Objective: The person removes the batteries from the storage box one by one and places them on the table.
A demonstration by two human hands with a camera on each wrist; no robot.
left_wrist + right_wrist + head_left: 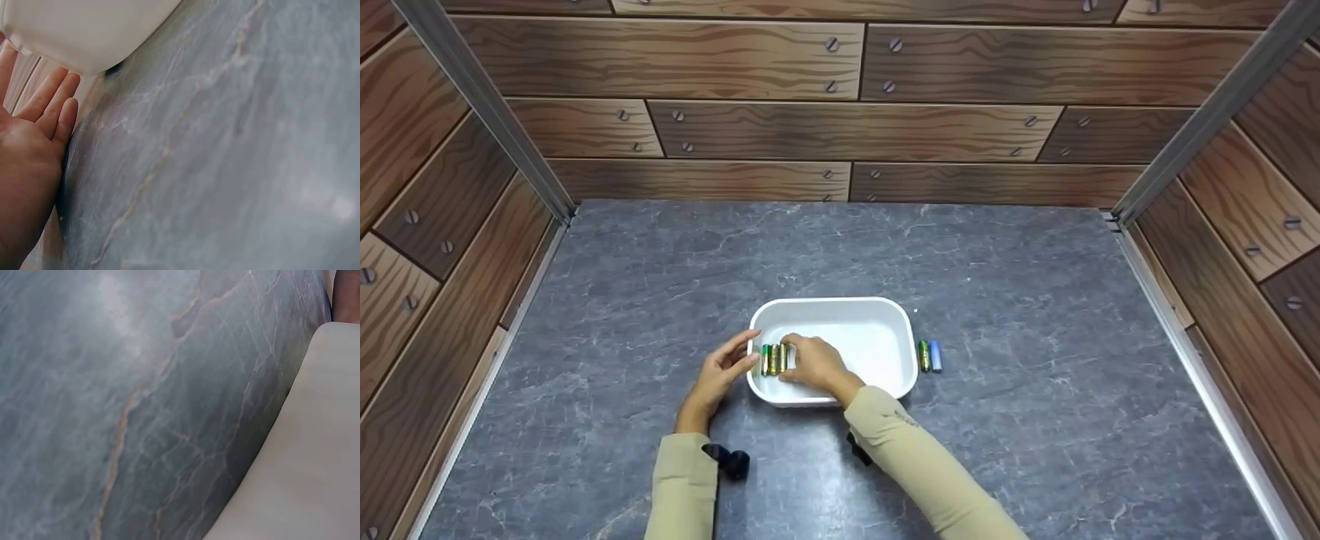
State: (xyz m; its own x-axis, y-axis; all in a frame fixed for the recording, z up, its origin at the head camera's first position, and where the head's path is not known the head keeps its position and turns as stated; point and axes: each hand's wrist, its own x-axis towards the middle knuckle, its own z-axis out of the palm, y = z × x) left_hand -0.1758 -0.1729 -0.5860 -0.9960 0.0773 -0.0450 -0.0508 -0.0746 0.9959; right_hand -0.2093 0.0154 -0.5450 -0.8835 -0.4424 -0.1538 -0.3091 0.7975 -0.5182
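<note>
A white plastic tub sits on the table, with a row of several green and gold batteries along its left end. My right hand reaches over the near rim and pinches the rightmost battery of the row, finger at its far end and thumb at its near end. My left hand is at the tub's left rim, fingers extended; the left wrist view shows its palm and straight fingers beside the tub's outer wall. The right wrist view catches mostly the tub wall.
Just right of the tub, a green-gold battery and a blue battery lie side by side. The dark grey marbled table is bordered by wood-patterned panels and metal posts at the corners.
</note>
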